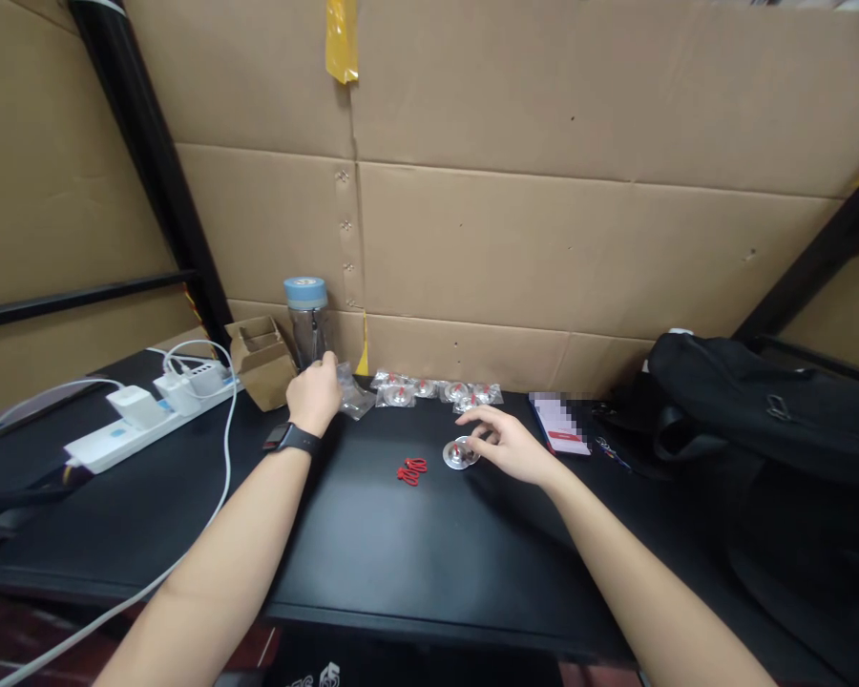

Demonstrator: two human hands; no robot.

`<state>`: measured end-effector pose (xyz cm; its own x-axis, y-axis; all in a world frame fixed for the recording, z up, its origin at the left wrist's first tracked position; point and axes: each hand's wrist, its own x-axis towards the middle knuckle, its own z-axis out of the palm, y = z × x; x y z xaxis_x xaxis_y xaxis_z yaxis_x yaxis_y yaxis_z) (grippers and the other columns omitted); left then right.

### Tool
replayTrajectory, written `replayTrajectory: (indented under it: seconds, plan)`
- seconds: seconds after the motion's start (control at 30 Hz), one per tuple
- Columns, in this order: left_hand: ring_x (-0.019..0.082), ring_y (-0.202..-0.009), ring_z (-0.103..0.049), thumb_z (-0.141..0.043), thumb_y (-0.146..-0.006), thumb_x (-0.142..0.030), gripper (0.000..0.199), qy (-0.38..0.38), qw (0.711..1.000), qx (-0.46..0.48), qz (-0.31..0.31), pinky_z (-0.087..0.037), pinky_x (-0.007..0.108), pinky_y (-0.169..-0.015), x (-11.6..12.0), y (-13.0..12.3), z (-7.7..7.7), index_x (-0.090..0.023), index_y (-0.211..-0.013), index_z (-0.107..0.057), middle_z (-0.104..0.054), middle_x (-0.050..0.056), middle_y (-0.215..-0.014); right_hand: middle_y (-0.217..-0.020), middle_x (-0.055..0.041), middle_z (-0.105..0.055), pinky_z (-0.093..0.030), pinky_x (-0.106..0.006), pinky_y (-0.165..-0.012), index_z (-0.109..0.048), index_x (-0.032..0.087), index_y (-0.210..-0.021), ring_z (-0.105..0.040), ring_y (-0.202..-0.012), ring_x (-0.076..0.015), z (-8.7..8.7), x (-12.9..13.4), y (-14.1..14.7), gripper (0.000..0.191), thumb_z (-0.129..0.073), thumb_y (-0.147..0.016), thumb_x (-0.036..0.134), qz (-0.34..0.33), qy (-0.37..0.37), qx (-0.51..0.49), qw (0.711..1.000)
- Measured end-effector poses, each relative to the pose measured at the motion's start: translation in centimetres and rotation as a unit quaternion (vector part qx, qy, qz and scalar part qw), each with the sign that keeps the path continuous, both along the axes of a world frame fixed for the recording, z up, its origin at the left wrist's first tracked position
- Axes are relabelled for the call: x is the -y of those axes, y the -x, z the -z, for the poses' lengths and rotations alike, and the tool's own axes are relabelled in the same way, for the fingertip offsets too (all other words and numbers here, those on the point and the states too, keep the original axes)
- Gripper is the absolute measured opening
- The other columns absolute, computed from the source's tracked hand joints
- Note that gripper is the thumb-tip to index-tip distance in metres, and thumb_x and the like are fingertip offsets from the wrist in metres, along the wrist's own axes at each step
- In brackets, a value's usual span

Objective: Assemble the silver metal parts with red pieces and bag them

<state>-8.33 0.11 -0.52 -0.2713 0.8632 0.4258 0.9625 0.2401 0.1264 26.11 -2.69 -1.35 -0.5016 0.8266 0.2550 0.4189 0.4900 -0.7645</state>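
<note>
My left hand (315, 396), with a black watch on its wrist, reaches to the back left of the table. Its fingers are closed on a crumpled clear plastic bag (356, 396); the fingertips are partly hidden. My right hand (510, 447) is over the middle of the table, index finger and thumb apart. The thumb is at the edge of two overlapping shiny metal discs, like finger cymbals (456, 455), one with a red centre. Left of them lie small red cord loops (409, 470). Several similar discs in clear wrappers (399, 394) lie along the back.
A blue-lidded bottle (307, 320) and an open cardboard box (261, 367) stand behind my left hand. A white power strip (118, 439) with chargers and cables is at left. A phone (559, 425) and a black backpack (765, 410) are at right. Cardboard walls (501, 248) enclose the back.
</note>
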Motion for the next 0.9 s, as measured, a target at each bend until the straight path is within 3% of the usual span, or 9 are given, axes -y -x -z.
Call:
replayTrajectory:
  seconds: [0.13, 0.23, 0.3, 0.37, 0.47, 0.53, 0.6, 0.73, 0.9]
  plan:
    - [0.031, -0.086, -0.072, -0.047, -0.091, -0.018, 0.029, -0.025, 0.999, 0.039, 0.01, -0.052, 0.038, -0.075, -0.1, 1.1, -0.6, -0.02, -0.117, -0.06, -0.074, 0.014, -0.095, -0.099, -0.005, -0.071, -0.052, -0.024, -0.061, -0.07, 0.02, -0.11, -0.07, -0.072, -0.0145, 0.1, -0.1, -0.1, 0.026, -0.063, -0.085, 0.022, 0.005, 0.007, 0.009, 1.0]
    - [0.024, -0.086, -0.071, -0.056, -0.085, -0.018, 0.026, -0.114, 0.979, 0.109, 0.133, -0.053, 0.033, -0.079, 0.5, 0.0, -1.8, -0.022, -0.11, -0.062, -0.074, 0.007, -0.095, -0.087, -0.0027, -0.071, -0.05, -0.025, -0.057, -0.069, 0.02, -0.112, -0.067, -0.063, -0.0134, 0.1, 0.0, 0.0, 0.027, -0.062, -0.086, 0.024, 0.024, 0.027, 0.009, 0.999]
    - [0.018, -0.083, -0.07, -0.059, -0.085, -0.02, 0.021, -0.182, 0.93, 0.193, 0.253, -0.053, 0.029, -0.083, 1.1, -1.7, -2.4, -0.021, -0.106, -0.062, -0.072, 0.004, -0.093, -0.094, -0.0052, -0.072, -0.052, -0.026, -0.06, -0.07, 0.02, -0.112, -0.07, -0.07, -0.0156, 0.0, 0.1, 0.2, 0.026, -0.064, -0.088, 0.029, 0.026, 0.03, -0.01, 0.999]
    - [0.016, -0.083, -0.07, -0.061, -0.086, -0.025, 0.02, -0.229, 0.864, 0.296, 0.337, -0.055, 0.029, -0.085, 1.7, -4.0, -2.4, -0.02, -0.106, -0.06, -0.07, 0.004, -0.094, -0.118, -0.0099, -0.07, -0.057, -0.031, -0.074, -0.071, 0.021, -0.112, -0.071, -0.095, -0.0213, -0.2, 0.3, 0.5, 0.027, -0.066, -0.088, 0.034, -0.001, 0.019, -0.044, 0.999]
    - [0.015, -0.083, -0.07, -0.067, -0.085, -0.028, 0.026, -0.235, 0.77, 0.443, 0.394, -0.057, 0.027, -0.08, 2.5, -7.3, -1.7, -0.019, -0.107, -0.057, -0.065, 0.003, -0.094, -0.149, -0.0077, -0.053, -0.048, -0.044, -0.105, -0.068, 0.029, -0.127, -0.05, -0.137, -0.0288, -0.4, 0.9, 1.0, 0.041, -0.07, -0.087, 0.039, -0.039, 0.011, -0.088, 0.995]
    - [0.016, -0.083, -0.071, -0.069, -0.084, -0.028, 0.027, -0.196, 0.727, 0.502, 0.426, -0.057, 0.028, -0.08, 2.9, -8.8, -1.1, -0.02, -0.106, -0.056, -0.063, 0.002, -0.093, -0.156, -0.0051, -0.046, -0.042, -0.048, -0.111, -0.057, 0.036, -0.14, -0.037, -0.147, -0.0296, -0.3, 1.2, 1.4, 0.054, -0.072, -0.087, 0.041, -0.03, 0.043, -0.126, 0.991]
    - [0.016, -0.084, -0.072, -0.07, -0.086, -0.028, 0.031, -0.165, 0.697, 0.54, 0.443, -0.057, 0.029, -0.082, 3.2, -9.5, -0.8, -0.021, -0.11, -0.053, -0.062, 0.0, -0.092, -0.153, -0.0058, -0.048, -0.045, -0.047, -0.108, -0.048, 0.039, -0.145, -0.041, -0.144, -0.029, -0.1, 1.3, 1.8, 0.062, -0.071, -0.088, 0.043, -0.012, 0.102, -0.189, 0.977]
    - [0.016, -0.085, -0.072, -0.071, -0.087, -0.028, 0.037, -0.129, 0.69, 0.551, 0.45, -0.056, 0.029, -0.083, 3.2, -9.5, -0.5, -0.023, -0.116, -0.048, -0.062, -0.002, -0.089, -0.122, -0.0088, -0.069, -0.055, -0.039, -0.088, -0.045, 0.033, -0.138, -0.069, -0.106, -0.0244, 0.7, 0.7, 2.2, 0.059, -0.073, -0.087, 0.045, 0.024, 0.168, -0.323, 0.931]
    - [0.019, -0.104, -0.067, -0.06, -0.095, -0.036, 0.028, -0.146, 0.738, 0.496, 0.434, -0.052, 0.033, -0.093, 2.9, -9.0, -0.3, -0.023, -0.119, -0.051, -0.067, 0.007, -0.111, -0.09, -0.0003, -0.069, -0.053, -0.03, -0.07, -0.036, 0.03, -0.138, -0.068, -0.076, -0.0169, 0.9, -0.4, 1.2, 0.07, -0.078, -0.081, 0.035, 0.082, 0.064, -0.321, 0.941]
